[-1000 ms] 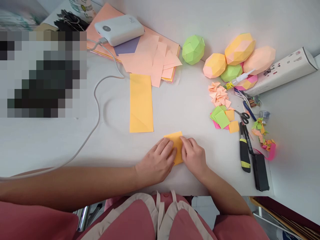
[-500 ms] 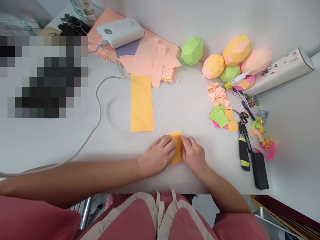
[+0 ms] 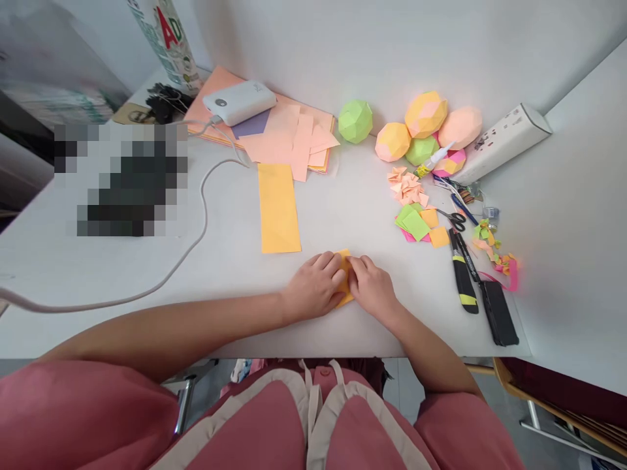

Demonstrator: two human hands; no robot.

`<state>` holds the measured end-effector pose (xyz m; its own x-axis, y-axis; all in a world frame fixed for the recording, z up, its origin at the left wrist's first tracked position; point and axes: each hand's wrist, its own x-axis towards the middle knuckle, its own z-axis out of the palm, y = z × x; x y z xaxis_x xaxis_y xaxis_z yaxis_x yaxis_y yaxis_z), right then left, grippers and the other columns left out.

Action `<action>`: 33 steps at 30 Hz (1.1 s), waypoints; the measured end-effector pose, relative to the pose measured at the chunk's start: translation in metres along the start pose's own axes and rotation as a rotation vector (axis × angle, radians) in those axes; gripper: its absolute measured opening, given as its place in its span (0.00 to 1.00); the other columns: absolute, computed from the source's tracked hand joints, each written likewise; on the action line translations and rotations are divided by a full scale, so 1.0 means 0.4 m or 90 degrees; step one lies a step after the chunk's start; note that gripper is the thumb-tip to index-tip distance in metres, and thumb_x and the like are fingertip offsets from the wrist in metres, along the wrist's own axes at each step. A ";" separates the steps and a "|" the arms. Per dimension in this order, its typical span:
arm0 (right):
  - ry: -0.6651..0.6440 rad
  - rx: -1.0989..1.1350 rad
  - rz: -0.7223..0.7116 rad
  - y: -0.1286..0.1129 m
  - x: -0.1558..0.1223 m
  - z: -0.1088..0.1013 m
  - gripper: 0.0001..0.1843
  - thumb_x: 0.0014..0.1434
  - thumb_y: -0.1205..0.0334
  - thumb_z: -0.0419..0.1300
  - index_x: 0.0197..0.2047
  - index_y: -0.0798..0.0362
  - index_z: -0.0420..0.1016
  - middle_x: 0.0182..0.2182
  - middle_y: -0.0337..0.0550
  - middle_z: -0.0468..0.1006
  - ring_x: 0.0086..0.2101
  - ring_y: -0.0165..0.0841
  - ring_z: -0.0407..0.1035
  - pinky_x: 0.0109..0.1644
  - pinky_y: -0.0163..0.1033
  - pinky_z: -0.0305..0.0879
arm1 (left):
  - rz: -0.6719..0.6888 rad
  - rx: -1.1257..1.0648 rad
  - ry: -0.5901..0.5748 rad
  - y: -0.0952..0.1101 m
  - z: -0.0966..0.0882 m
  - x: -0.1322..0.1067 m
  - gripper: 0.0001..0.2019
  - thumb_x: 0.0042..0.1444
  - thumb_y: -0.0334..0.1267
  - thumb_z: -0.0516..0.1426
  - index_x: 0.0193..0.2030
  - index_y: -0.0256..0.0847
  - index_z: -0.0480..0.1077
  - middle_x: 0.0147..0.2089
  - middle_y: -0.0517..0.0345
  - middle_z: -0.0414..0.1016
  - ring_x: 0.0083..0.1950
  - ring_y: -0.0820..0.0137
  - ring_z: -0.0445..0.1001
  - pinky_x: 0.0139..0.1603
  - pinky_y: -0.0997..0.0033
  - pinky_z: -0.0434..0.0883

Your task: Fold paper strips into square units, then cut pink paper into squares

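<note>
A small folded piece of orange paper (image 3: 345, 297) lies on the table near its front edge, largely covered by my hands. My left hand (image 3: 316, 286) rests over its left part with curled fingers pressing it down. From the right, my right hand (image 3: 373, 284) has its thumb and forefinger closed at the paper's right edge. Beyond my left hand, a larger orange paper strip (image 3: 279, 209) lies flat, with nothing touching it.
Peach paper sheets (image 3: 274, 140) lie at the back under a white power bank (image 3: 242, 104) with a cable (image 3: 204, 196). Faceted paper balls (image 3: 356, 121), small paper squares (image 3: 415, 225), scissors (image 3: 457, 222), a cutter (image 3: 463, 277) and a black case (image 3: 499, 313) are to the right.
The view has shifted, showing more at the left and back. My left hand covers more of the folded orange paper, and my hands are closer together on it.
</note>
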<state>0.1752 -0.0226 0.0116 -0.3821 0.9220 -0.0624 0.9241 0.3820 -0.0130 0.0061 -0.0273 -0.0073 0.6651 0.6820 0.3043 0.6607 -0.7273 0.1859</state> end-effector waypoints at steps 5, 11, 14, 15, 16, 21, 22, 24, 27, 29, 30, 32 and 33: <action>0.001 -0.002 -0.019 -0.008 -0.023 -0.010 0.20 0.62 0.64 0.50 0.57 0.57 0.66 0.39 0.49 0.71 0.36 0.35 0.67 0.30 0.36 0.62 | 0.019 0.008 0.008 -0.004 0.008 0.003 0.18 0.58 0.48 0.52 0.42 0.32 0.67 0.45 0.42 0.67 0.46 0.57 0.65 0.46 0.58 0.67; 0.060 0.011 -0.072 0.007 -0.058 -0.011 0.27 0.57 0.53 0.57 0.57 0.59 0.66 0.46 0.55 0.69 0.44 0.43 0.61 0.44 0.46 0.64 | 0.017 0.031 -0.003 -0.005 0.011 0.005 0.25 0.56 0.55 0.52 0.44 0.30 0.68 0.45 0.40 0.68 0.47 0.55 0.65 0.46 0.58 0.66; 0.068 0.011 -0.057 0.014 -0.069 -0.010 0.30 0.58 0.51 0.57 0.58 0.59 0.64 0.53 0.58 0.66 0.52 0.47 0.58 0.50 0.51 0.60 | 0.004 0.035 -0.013 -0.004 0.007 0.008 0.25 0.55 0.57 0.53 0.40 0.30 0.69 0.46 0.39 0.68 0.48 0.54 0.66 0.48 0.57 0.66; 0.067 0.010 -0.051 0.017 -0.073 -0.009 0.30 0.58 0.50 0.56 0.59 0.59 0.63 0.55 0.59 0.65 0.55 0.49 0.56 0.52 0.52 0.58 | 0.001 0.034 -0.020 -0.004 0.004 0.009 0.25 0.55 0.57 0.53 0.39 0.31 0.69 0.46 0.38 0.68 0.48 0.54 0.66 0.48 0.57 0.66; 0.065 0.010 -0.044 0.020 -0.079 -0.006 0.31 0.59 0.50 0.55 0.60 0.60 0.62 0.57 0.59 0.63 0.58 0.50 0.53 0.55 0.53 0.56 | -0.002 0.034 -0.027 -0.004 0.002 0.010 0.25 0.55 0.57 0.54 0.39 0.31 0.69 0.47 0.38 0.68 0.49 0.54 0.66 0.49 0.57 0.66; 0.032 0.021 0.027 0.061 -0.110 0.012 0.33 0.62 0.50 0.51 0.65 0.60 0.56 0.63 0.60 0.54 0.64 0.52 0.41 0.62 0.57 0.49 | -0.013 0.025 -0.063 -0.008 -0.003 0.011 0.25 0.53 0.58 0.56 0.39 0.32 0.68 0.49 0.38 0.67 0.50 0.53 0.65 0.50 0.56 0.65; 0.024 0.031 0.043 0.074 -0.115 0.017 0.33 0.62 0.50 0.50 0.65 0.59 0.55 0.64 0.60 0.53 0.65 0.52 0.40 0.63 0.57 0.48 | -0.014 0.020 -0.068 -0.009 -0.002 0.011 0.25 0.52 0.58 0.56 0.39 0.33 0.68 0.49 0.38 0.67 0.50 0.53 0.64 0.50 0.55 0.65; 0.012 0.064 0.063 0.100 -0.122 0.028 0.33 0.61 0.51 0.50 0.65 0.58 0.54 0.65 0.58 0.51 0.65 0.52 0.39 0.64 0.57 0.46 | -0.016 0.012 -0.078 -0.012 0.002 0.010 0.26 0.52 0.59 0.55 0.39 0.34 0.68 0.50 0.38 0.66 0.50 0.53 0.64 0.51 0.55 0.65; 0.025 0.151 0.072 0.133 -0.123 0.041 0.32 0.59 0.52 0.52 0.64 0.57 0.56 0.65 0.57 0.52 0.65 0.49 0.40 0.66 0.57 0.45 | -0.017 0.005 -0.085 -0.015 0.008 0.010 0.26 0.52 0.59 0.55 0.40 0.34 0.67 0.51 0.38 0.65 0.51 0.52 0.63 0.52 0.55 0.64; 0.032 0.223 0.071 0.141 -0.115 0.040 0.33 0.58 0.52 0.54 0.64 0.54 0.56 0.65 0.55 0.52 0.65 0.46 0.41 0.66 0.56 0.45 | -0.017 0.001 -0.086 -0.017 0.010 0.009 0.25 0.52 0.59 0.55 0.41 0.35 0.67 0.51 0.39 0.65 0.52 0.52 0.63 0.52 0.55 0.64; 0.021 0.258 0.069 0.139 -0.108 0.036 0.34 0.57 0.51 0.54 0.64 0.53 0.55 0.65 0.55 0.50 0.66 0.45 0.40 0.66 0.55 0.45 | -0.017 -0.002 -0.087 -0.017 0.011 0.009 0.25 0.52 0.59 0.55 0.41 0.36 0.67 0.51 0.40 0.65 0.52 0.53 0.63 0.52 0.55 0.64; -0.035 0.304 0.060 0.125 -0.087 0.022 0.38 0.56 0.49 0.56 0.66 0.53 0.51 0.67 0.54 0.45 0.67 0.43 0.34 0.66 0.53 0.44 | -0.020 -0.008 -0.087 -0.018 0.011 0.008 0.24 0.53 0.59 0.54 0.41 0.37 0.67 0.50 0.42 0.64 0.51 0.53 0.63 0.51 0.55 0.64; -0.080 0.306 0.051 0.115 -0.073 0.013 0.42 0.55 0.47 0.57 0.67 0.54 0.48 0.68 0.54 0.40 0.67 0.43 0.29 0.67 0.53 0.41 | -0.021 -0.012 -0.087 -0.019 0.010 0.008 0.24 0.53 0.59 0.54 0.41 0.37 0.66 0.50 0.42 0.64 0.51 0.54 0.63 0.51 0.55 0.64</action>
<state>0.2290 -0.0324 0.0077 -0.3332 0.9213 -0.2004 0.8626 0.2120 -0.4594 0.0048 -0.0193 -0.0114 0.6851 0.7087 0.1682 0.6770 -0.7048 0.2119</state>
